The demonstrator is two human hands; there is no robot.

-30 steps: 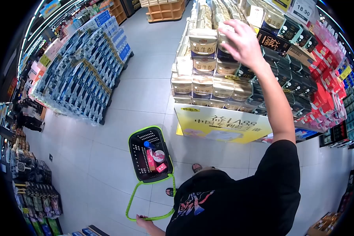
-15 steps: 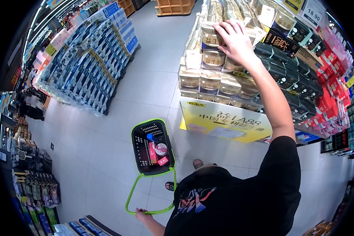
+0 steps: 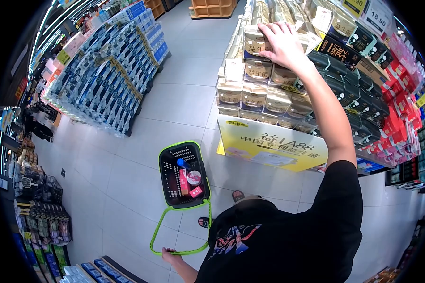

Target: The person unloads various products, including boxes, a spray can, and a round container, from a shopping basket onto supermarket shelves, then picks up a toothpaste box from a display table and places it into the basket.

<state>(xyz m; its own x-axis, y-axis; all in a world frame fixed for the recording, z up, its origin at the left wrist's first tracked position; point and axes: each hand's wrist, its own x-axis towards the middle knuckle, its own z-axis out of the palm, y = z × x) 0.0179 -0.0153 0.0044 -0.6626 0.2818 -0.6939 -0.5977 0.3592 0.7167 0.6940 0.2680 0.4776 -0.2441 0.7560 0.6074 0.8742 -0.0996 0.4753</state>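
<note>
My left hand is closed around the bright green handle of a black shopping basket. The basket stands on the floor with its handle tilted toward me. In it lie a blue-capped item, a round tub and pink boxes. On the far side, my right hand reaches over a beige and gold soft pack on top of the stack. Its fingers are spread on the pack's upper edge, with the thumb at the front. The palm side is hidden.
A yellow and white sign board fronts the display. Dark packs and red packs sit to its right. Across the aisle stands a pallet of blue and white packs. My sandalled foot is beside the basket.
The view has shifted very slightly. My right hand's fingers have moved a little on the beige pack, which stays in place. The left hand still holds the basket handle.
</note>
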